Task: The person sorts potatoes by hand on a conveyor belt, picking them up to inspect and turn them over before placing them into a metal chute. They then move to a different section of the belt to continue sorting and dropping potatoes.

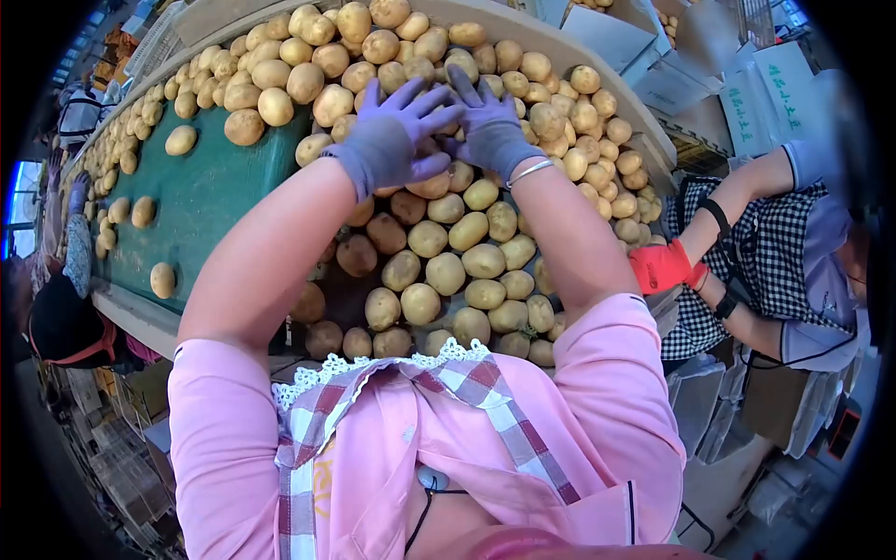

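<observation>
Many yellow-brown potatoes lie in a heap and spread over the sorting surface in front of me. My left hand, in a purple glove with a grey cuff, rests on the potatoes with its fingers spread toward the right. Close beside it, my right hand, gloved the same way, lies over the pile with its fingers apart and pointing up and left. The fingertips of both hands nearly meet. Neither hand is wrapped round a potato. Some potatoes under the palms are hidden.
A green belt with scattered potatoes runs to the left. A raised rim bounds the heap at the right. There a co-worker in red gloves stands near white boxes. Another person in a black cap is at the far left.
</observation>
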`<state>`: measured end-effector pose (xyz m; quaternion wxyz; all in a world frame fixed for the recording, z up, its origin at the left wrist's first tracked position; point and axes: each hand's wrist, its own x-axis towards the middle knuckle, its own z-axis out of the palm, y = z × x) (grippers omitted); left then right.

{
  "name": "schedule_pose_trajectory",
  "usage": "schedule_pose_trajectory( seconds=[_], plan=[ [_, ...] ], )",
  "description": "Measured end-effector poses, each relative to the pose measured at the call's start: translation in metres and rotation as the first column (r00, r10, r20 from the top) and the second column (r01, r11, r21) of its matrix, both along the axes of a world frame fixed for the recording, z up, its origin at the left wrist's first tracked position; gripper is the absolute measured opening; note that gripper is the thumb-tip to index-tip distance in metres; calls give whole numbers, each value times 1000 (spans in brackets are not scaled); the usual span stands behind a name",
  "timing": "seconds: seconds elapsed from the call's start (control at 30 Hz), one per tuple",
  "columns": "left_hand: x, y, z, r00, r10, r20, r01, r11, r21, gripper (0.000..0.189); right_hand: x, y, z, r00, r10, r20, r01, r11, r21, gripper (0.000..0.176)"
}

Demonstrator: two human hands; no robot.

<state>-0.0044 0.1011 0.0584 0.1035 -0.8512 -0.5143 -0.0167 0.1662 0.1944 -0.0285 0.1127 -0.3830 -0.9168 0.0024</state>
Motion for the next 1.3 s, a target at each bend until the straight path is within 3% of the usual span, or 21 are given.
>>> schedule_pose_trajectory(
  seconds=[0.03,0.1,0.17,0.23,0.3,0.37,0.4,0.5,0.57,0.6,0.67,0.7,0.77,0.83,0.9,0.97,1.03,1.1,1.17,1.23,1.3],
  plan=[
    [-15,7,-9,993,108,-42,-112,987,-116,72,6,-3,5,997,22,-76,-24,999,-34,75],
    [-63,6,-14,993,114,40,-117,990,78,69,25,-11,1,980,44,-195,-47,999,-11,68],
    [-96,-3,-3,994,78,73,-77,997,-11,68,50,-19,-9,969,126,-214,-122,992,35,62],
    [-125,-14,-10,945,56,323,-53,998,-19,67,69,-39,-11,960,164,-229,-162,986,26,55],
    [-142,-46,4,914,380,143,-371,924,-90,66,86,-69,-2,959,132,-252,-142,990,-21,49],
    [-209,-68,-6,879,307,365,-265,951,-161,68,108,-90,13,939,126,-321,-162,983,-87,46],
    [-223,-88,4,875,438,208,-413,898,-151,68,118,-100,18,958,107,-266,-163,966,-200,48],
    [-295,-170,17,665,737,-119,-747,657,-101,62,133,-139,43,985,164,-44,-168,978,-126,46],
    [-410,-236,-11,612,787,-80,-786,593,-178,50,138,-148,51,972,225,66,-209,960,-187,40],
    [-457,-259,-27,687,715,-131,-727,679,-105,48,137,-150,56,960,255,117,-225,949,-222,37],
    [-514,-293,-48,793,555,-253,-569,822,20,43,125,-131,78,954,85,-286,-241,786,-569,33],
    [-459,-272,-32,784,621,-20,-619,783,60,45,116,-117,89,896,-57,-440,-299,654,-695,31],
    [-313,-220,17,693,533,486,-662,738,133,49,76,-96,106,809,70,-584,-328,878,-349,25],
    [-204,-177,43,703,301,644,-477,871,114,50,31,-64,109,830,75,-553,-270,921,-280,26],
    [-125,-148,52,700,144,699,-195,981,-6,57,-16,-31,79,973,1,-231,-73,949,-306,32],
    [-69,-140,67,919,148,365,-139,989,-52,65,-47,-29,47,985,-37,-168,3,980,-199,39],
    [-51,-134,35,938,33,346,-35,999,1,71,-44,-39,61,994,-1,-107,-23,973,-229,44],
    [-54,-141,31,983,63,174,-51,996,-73,70,-21,-36,41,958,174,-226,-245,908,-339,48],
    [-70,-144,24,966,129,226,-120,991,-54,70,-2,-53,35,977,32,-213,-125,889,-440,52],
    [-83,-143,22,937,189,294,-190,982,-25,69,6,-62,14,909,7,-416,-184,903,-388,54],
    [-86,-140,23,909,218,356,-233,972,2,68,3,-66,9,668,-257,-699,-398,670,-627,51]
  ],
)
